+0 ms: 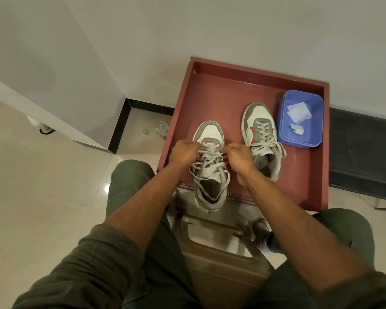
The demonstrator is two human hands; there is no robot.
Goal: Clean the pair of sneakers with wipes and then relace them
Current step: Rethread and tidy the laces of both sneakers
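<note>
Both hands, left hand and right hand, pinch the lace of the near sneaker on the red tray, apparently tensioning it (the other sneaker stands just beside).

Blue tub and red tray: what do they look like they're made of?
Blue tub: likely moulded plastic, going by its rounded corners, thin rim and even, slightly glossy colour. Red tray: possibly painted wood or laminate, with thick square walls and a matte, faintly mottled surface.
</note>
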